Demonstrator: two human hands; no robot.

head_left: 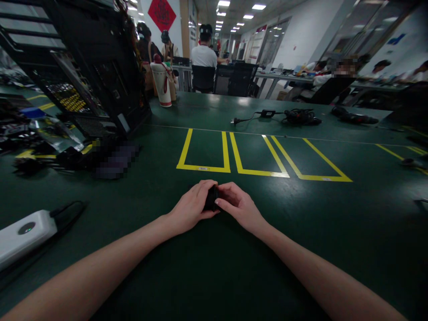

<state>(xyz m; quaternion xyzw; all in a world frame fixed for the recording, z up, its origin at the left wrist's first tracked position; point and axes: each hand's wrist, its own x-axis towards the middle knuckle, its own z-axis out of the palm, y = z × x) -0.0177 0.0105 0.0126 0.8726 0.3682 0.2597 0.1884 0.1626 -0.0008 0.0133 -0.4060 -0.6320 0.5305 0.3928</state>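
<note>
My left hand (192,206) and my right hand (238,206) meet at the middle of the dark green table (214,267), just in front of the yellow taped boxes (204,151). Both hands are closed around a small black object (211,199) held between them. Most of that object is hidden by my fingers, so I cannot make out what it is. My forearms rest low over the table surface.
A black computer case (100,67) leans at the left, with cables and parts (50,147) around it. A white device (23,234) lies at the near left. A black power cable (294,117) lies beyond the yellow boxes. A cup (162,84) stands at the back. People sit at far desks.
</note>
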